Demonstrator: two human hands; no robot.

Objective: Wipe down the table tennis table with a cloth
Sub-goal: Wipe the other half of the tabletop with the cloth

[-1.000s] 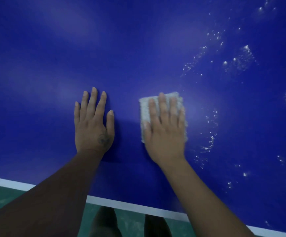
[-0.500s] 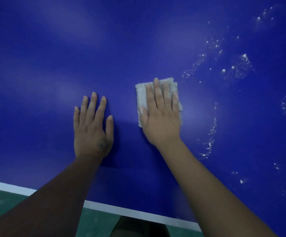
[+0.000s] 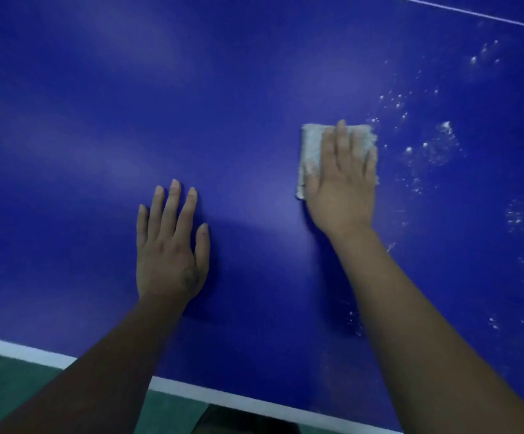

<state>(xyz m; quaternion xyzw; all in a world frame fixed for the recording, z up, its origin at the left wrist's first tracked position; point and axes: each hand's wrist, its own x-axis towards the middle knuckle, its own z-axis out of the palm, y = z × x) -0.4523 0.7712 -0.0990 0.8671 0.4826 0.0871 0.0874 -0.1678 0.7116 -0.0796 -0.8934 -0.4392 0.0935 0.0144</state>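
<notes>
In the head view, the blue counter [image 3: 129, 104] fills almost everything. On it lies the cloth [image 3: 312, 151], pale grey-white and folded to a small rectangle, flat on the surface. The right hand [image 3: 340, 189] lies on top of the cloth, palm down, with its fingers straight and close together. It presses flat on the cloth and does not curl round it. The middle fingertip reaches a little over the far edge of the cloth. A strip of the cloth shows to the left of the fingers, and a thin fringe shows to their right. The left hand [image 3: 169, 255] is to the left of the cloth and nearer to the person, well apart from it. It rests flat on the bare counter with straight, slightly spread fingers and holds nothing. A small dark mark is on its back near the thumb. To the right of the cloth many white specks [image 3: 436, 148] are scattered on the blue surface. Some are just beside the cloth's far right corner, and others are farther off, beside the right forearm. Far beyond the cloth a thin white line [image 3: 473, 12] crosses the counter. On the near side of the cloth, well apart from it, a white stripe [image 3: 19, 350] runs along the counter's edge. Below that stripe is a green floor [image 3: 4, 386].
</notes>
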